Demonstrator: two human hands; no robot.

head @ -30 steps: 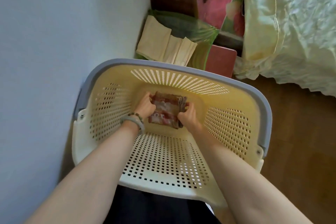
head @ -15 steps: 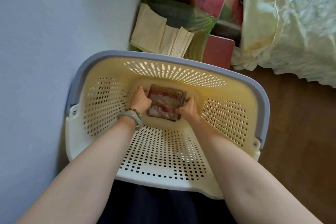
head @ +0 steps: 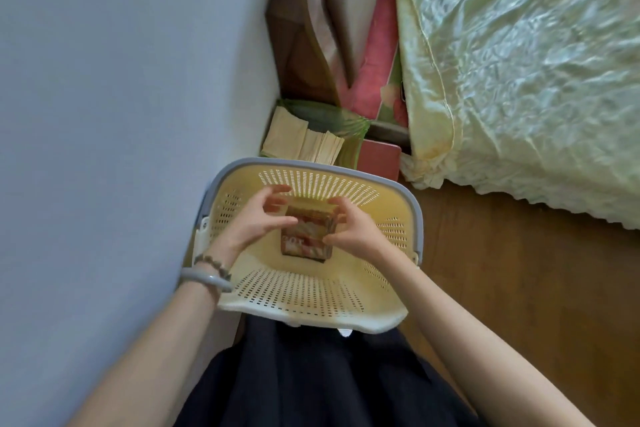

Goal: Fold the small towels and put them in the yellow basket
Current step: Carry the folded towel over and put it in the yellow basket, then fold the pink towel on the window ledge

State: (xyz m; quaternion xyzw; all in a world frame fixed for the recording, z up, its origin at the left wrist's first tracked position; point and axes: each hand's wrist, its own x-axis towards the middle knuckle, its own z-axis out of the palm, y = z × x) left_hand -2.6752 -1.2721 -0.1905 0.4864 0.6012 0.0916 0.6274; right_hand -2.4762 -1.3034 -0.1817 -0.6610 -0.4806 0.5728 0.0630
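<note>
Lying flat on the floor of the yellow basket, toward its far wall, is a stack of small folded towels, reddish-brown with a pale pattern on the top face. The stack sits square, its edges lined up, with bare perforated floor on the side of it nearer the person.

Both hands are inside the basket, one on each side of the stack. The left hand hangs over the stack's left edge with fingers spread and loosely curved, gripping nothing. The right hand mirrors it at the right edge, fingers and thumb relaxed and parted, also holding nothing. Whether any fingertip brushes the top towel cannot be told from this angle. The left wrist wears a grey bangle and a beaded bracelet and crosses the basket's left rim.

The basket has slotted and dotted walls under a grey rim, and its near edge rests against the person's dark garment. Its left side stands close to a pale blue wall. Just beyond its far rim lie beige folded cloths on a green dish, with a red box beside them. To the basket's right is wooden floor, and farther off on that side a bed with a pale green cover.
</note>
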